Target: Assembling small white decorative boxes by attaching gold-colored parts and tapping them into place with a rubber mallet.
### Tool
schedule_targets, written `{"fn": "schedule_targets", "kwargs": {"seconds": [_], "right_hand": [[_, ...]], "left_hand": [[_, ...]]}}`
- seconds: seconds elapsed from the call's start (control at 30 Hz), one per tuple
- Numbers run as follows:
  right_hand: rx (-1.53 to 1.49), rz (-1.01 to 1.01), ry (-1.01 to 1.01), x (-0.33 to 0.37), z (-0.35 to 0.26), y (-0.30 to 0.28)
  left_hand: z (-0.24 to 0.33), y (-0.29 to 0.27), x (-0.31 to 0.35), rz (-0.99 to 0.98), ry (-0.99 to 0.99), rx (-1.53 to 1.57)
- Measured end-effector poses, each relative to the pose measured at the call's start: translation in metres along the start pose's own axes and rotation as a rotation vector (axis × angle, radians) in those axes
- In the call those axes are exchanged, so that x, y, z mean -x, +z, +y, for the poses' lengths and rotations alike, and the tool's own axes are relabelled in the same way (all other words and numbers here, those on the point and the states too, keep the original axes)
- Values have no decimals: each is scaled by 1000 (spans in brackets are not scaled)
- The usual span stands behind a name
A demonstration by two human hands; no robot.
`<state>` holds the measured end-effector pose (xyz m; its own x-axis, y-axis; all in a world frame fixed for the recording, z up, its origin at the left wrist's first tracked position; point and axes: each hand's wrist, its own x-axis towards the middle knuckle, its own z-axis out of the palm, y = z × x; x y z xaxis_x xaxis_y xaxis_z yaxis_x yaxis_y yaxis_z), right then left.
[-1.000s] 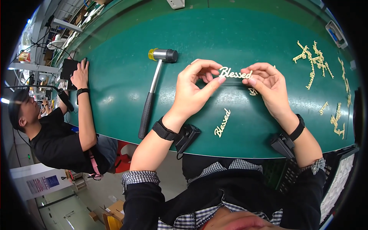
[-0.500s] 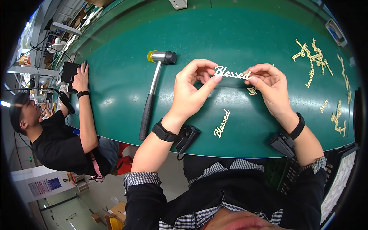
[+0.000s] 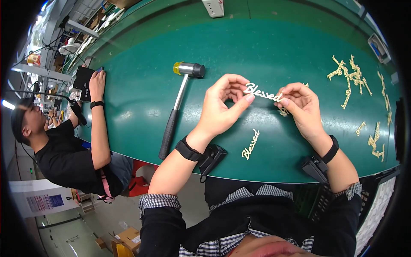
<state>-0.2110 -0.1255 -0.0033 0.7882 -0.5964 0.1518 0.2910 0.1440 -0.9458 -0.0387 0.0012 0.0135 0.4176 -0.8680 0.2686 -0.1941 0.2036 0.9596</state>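
Note:
Between my two hands, above the green table (image 3: 265,47), I hold a pale cut-out script word piece (image 3: 263,92). My left hand (image 3: 223,104) pinches its left end with thumb and fingers. My right hand (image 3: 299,107) pinches its right end. A second script word piece (image 3: 251,144) lies flat on the table just below my hands. Another small piece (image 3: 283,112) shows partly under my right hand. Both wrists wear black bands with small black devices.
A mallet (image 3: 177,100) with a black grip and a yellow-and-dark head lies left of my hands. Several pale cut-out pieces (image 3: 351,77) are scattered at the right. Another person in black (image 3: 64,150) sits at the left, a hand on a black device (image 3: 82,83).
The held word piece has tilted slightly, its left end rising a little. The hands stay in nearly the same place.

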Motion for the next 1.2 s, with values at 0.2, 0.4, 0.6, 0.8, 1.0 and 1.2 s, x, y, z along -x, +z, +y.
{"fn": "schedule_targets", "kwargs": {"seconds": [0.2,0.4,0.6,0.8,1.0,1.2], "right_hand": [[64,-58,78,1,4,2],[365,-48,-114,-25,-9,-1],[1297,-187,-715,-129,-46,27],[2100,-561,-1186,-255,-8,43],[2612,-530,-935,-297,42,55],[2869,-452,-376,-306,22,43]], "left_hand": [[-3,-6,2,-128,-91,-14],[-8,-10,-1,-45,-7,-116],[-13,-16,-1,-77,-22,-284],[-14,-12,-4,-66,-15,-251],[-15,-15,0,-54,8,-213],[-16,-13,-3,-78,23,-231]]}}
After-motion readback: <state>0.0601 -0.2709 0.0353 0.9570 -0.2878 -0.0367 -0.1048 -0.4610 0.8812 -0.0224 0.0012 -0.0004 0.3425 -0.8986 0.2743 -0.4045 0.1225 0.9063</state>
